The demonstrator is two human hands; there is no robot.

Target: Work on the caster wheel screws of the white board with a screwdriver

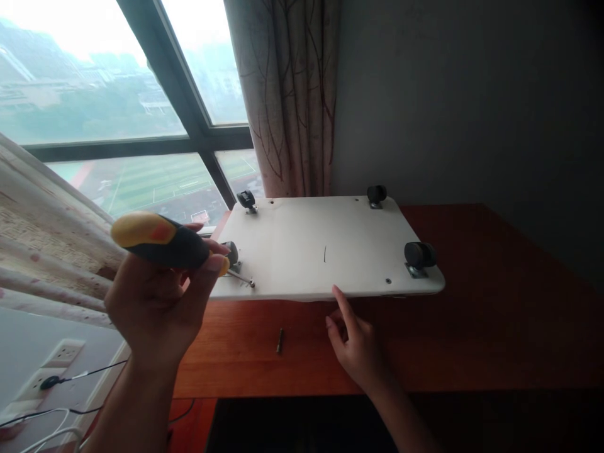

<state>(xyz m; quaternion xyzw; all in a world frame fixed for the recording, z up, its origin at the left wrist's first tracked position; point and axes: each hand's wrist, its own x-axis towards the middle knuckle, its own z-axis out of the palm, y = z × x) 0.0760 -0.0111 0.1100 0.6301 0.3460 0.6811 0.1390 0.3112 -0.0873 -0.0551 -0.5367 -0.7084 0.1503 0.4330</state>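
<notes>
My left hand (160, 302) is wrapped round the yellow and black handle of a screwdriver (158, 242). The shaft slants down to the right, its tip at a small screw (252, 284) near the front left corner of a white panel (297, 245). At the panel's front edge, my right hand (356, 346) stretches out its index finger, with the other fingers partly curled and nothing held. Black casters stand up at the panel's corners, such as the front right caster (419, 255); my left fingers partly hide the front left caster (231, 251).
A thin metal bolt or bit (280, 340) lies on the brown wooden table (481, 302) in front of the panel. Behind are a patterned curtain (295, 94) and a window (155, 182). Sockets (63, 353) with cables are at lower left.
</notes>
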